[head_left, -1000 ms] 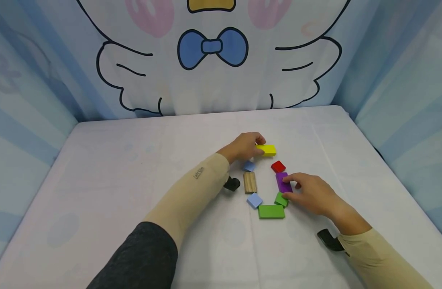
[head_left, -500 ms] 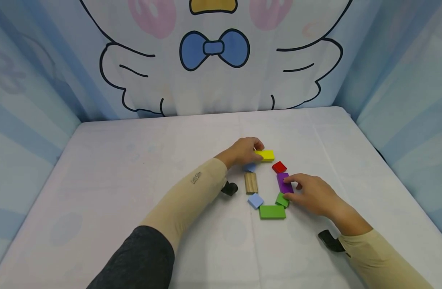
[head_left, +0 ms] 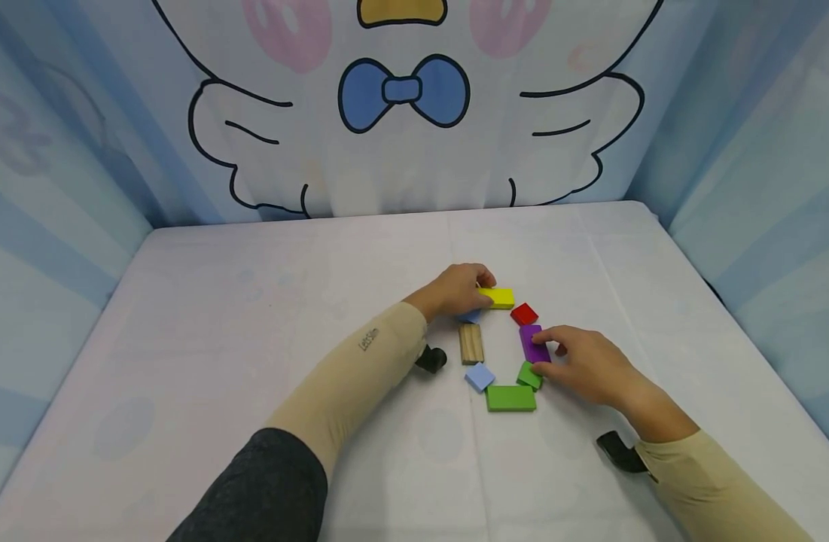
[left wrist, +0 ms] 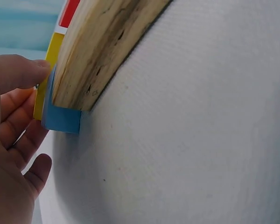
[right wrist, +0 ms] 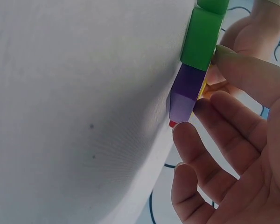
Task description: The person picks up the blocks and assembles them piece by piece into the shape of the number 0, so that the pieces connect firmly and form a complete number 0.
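Observation:
In the head view my left hand [head_left: 458,290] pinches a yellow block [head_left: 502,299] at the far end of a ring of small blocks. Its thumb lies on the near side, fingers behind. A light blue block [head_left: 470,317] sits just below that hand, partly covered by it. My right hand [head_left: 586,363] rests at the ring's right side, its index finger at the purple block [head_left: 532,345] and its thumb at a small green block [head_left: 529,375]. In the right wrist view its other fingers [right wrist: 189,144] are loosely bent, holding nothing.
A red block [head_left: 525,314] lies between yellow and purple. Down the left side are a wood-coloured block [head_left: 471,344] and another light blue block [head_left: 480,376]. A long green block [head_left: 511,399] forms the near side. All lie on a white-covered table [head_left: 251,339] before a printed curtain [head_left: 400,165].
My left hand has drawn the yellow block toward me, bringing it closer to the light blue and red blocks. The right hand has stayed in place.

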`<state>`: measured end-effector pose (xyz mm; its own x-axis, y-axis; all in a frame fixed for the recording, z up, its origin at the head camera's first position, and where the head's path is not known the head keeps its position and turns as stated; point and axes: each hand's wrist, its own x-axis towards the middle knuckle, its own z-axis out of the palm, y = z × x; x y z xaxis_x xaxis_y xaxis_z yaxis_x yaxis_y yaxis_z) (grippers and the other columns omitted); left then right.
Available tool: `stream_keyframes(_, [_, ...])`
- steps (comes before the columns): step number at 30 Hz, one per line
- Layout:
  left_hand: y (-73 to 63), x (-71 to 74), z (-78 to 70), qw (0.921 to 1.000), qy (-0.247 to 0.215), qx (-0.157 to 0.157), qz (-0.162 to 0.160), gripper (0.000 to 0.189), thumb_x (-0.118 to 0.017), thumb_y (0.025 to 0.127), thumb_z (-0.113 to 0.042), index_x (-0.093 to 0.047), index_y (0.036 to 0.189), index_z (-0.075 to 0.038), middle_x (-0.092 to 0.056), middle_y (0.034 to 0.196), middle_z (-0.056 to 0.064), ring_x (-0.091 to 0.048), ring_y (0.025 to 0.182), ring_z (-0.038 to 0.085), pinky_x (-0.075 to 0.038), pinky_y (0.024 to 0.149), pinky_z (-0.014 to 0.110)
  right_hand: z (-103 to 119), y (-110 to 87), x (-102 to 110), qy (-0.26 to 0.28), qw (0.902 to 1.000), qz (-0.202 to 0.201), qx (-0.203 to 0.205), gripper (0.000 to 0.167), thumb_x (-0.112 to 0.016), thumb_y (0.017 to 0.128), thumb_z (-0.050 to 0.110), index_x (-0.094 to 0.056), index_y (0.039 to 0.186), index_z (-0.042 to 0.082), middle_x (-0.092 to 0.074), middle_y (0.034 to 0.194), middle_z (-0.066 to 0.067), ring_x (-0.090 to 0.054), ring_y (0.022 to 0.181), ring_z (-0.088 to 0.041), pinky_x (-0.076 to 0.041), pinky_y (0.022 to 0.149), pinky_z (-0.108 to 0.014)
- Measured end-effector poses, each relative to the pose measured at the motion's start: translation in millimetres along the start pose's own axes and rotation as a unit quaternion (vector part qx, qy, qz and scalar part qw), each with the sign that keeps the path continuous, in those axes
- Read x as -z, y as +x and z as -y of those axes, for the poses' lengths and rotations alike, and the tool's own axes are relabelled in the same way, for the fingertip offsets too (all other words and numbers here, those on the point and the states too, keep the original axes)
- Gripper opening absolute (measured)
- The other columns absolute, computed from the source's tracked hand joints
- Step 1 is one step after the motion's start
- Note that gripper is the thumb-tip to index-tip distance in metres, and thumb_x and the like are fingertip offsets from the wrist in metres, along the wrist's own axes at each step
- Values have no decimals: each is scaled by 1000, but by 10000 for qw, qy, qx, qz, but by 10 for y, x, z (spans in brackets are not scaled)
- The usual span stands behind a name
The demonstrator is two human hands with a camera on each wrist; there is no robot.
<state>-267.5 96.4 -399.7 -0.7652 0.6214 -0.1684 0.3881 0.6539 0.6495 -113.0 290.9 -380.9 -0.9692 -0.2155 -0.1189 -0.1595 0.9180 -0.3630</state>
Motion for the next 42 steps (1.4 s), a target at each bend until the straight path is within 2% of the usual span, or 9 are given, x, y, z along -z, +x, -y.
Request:
stream_keyframes(13, [-13,-23,-2,10000,-21,55,38,31,-69,95,-16,-63,124,-8,-62,119,5,-55,99,17,-46,93,24,-10,-6,-14,18,10000,-13,-24,43,-78,88,26,-66,124,5,-67,109,-13,-62,94,-30,-54,80,-48])
stream_keyframes(21, [-9,-29,-4,9999,-25,97,35,33,-65,98,-23,-61,126,-7,-62,118,4,-55,100,16,-45,93,23,-9,-5,-22,44,9999,21,-94,44,-78,88,26,-66,124,5,-67,108,-12,-62,94,-29,-54,79,-47])
stream_keyframes(27, [13,-42,-1,10000,7,87,32,28,-65,100,-22,-62,124,-8,-62,114,3,-55,98,15,-45,90,22,-2,-5,-21,37,9999,28,-92,44,-77,88,27,-66,124,5,-67,109,-12,-62,95,-29,-54,79,-47])
stream_keyframes(42, [14,-61,-14,9999,36,15,112,31,-64,100,-23,-61,127,-8,-61,117,4,-54,99,16,-45,93,22,-4,-12,-17,17,10000,-27,-27,43,-78,88,26,-66,124,4,-67,109,-13,-62,94,-30,-55,79,-47])
